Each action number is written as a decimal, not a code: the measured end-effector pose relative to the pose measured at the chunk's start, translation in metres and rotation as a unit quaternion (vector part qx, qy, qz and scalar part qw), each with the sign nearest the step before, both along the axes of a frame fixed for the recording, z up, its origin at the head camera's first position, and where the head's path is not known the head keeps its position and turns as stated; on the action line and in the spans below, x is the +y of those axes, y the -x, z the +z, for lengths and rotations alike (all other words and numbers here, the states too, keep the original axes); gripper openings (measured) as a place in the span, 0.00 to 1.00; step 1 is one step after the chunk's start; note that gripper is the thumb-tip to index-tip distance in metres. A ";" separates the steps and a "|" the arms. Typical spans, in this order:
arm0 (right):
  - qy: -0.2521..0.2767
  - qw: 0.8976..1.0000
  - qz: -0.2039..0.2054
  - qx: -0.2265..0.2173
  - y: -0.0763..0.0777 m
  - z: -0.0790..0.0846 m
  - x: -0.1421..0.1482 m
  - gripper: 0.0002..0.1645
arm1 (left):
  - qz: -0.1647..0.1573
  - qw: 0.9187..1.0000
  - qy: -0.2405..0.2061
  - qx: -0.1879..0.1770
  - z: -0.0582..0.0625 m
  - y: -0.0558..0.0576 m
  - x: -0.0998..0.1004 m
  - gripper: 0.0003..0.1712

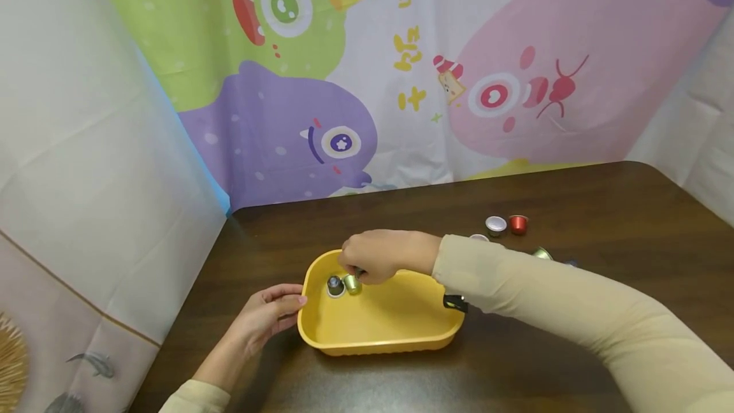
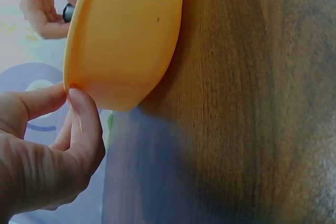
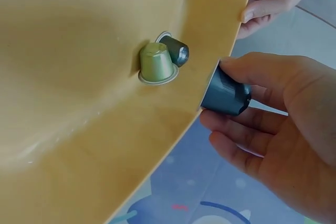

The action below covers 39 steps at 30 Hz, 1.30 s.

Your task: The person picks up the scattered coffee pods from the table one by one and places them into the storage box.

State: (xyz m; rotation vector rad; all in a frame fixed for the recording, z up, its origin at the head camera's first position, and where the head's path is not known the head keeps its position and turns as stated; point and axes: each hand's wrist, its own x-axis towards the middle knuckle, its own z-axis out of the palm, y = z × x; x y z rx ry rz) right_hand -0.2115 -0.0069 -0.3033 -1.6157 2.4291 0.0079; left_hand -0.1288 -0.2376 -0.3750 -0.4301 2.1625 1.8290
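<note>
A yellow tray (image 1: 390, 314) with rounded corners stands on the dark wooden table. At its left end my left hand (image 1: 265, 318) pinches the rim between thumb and fingers, seen close up in the left wrist view. Over the tray's far left part, my right hand (image 1: 375, 259) holds a dark coffee capsule (image 3: 224, 94) between thumb and fingertips, level with the rim in the right wrist view. Inside the tray, a green coffee capsule (image 3: 156, 62) and another dark coffee capsule (image 3: 177, 51) lie side by side near the left end.
Beyond my right forearm, a white-lidded capsule (image 1: 496, 226) and a red capsule (image 1: 518, 225) are on the table. The sleeve partly covers a green capsule (image 1: 541, 253) and others. A black piece (image 1: 455, 303) shows at the tray's right end. A cartoon-printed curtain (image 1: 413, 145) hangs behind the table.
</note>
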 end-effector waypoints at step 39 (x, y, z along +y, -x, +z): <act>-0.017 0.997 0.075 0.011 -0.003 -0.046 -0.055 0.06 | -0.018 1.000 -0.017 0.000 -0.001 0.001 -0.004 0.25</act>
